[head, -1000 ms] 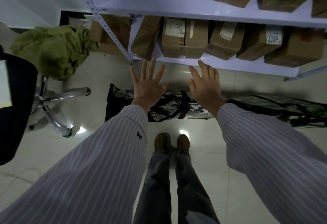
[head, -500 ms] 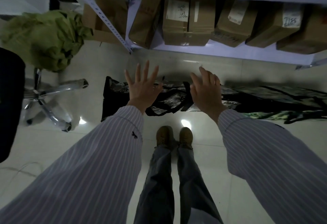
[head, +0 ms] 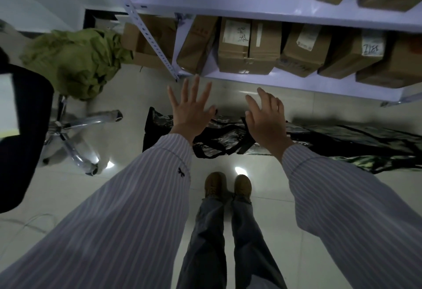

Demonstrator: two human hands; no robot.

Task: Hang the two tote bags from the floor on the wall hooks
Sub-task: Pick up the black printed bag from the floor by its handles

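Two dark camouflage tote bags lie flat on the pale tiled floor in front of my feet. The left tote bag [head: 217,140] has black strap handles showing between my hands. The right tote bag [head: 356,142] stretches off to the right edge. My left hand [head: 190,111] hovers over the left bag with its fingers spread and nothing in it. My right hand [head: 266,122] is held out beside it, fingers apart and slightly curled, also holding nothing. No wall hooks are in view.
A white metal shelf rack [head: 274,1] with several cardboard boxes [head: 249,49] stands just beyond the bags. At the left is an office chair with a chrome base [head: 75,133] and a green cloth [head: 77,60] heaped on it.
Both hands stay open over the bags. The view dipped downward half a second ago and has tilted back up, so the shelf shows more again.
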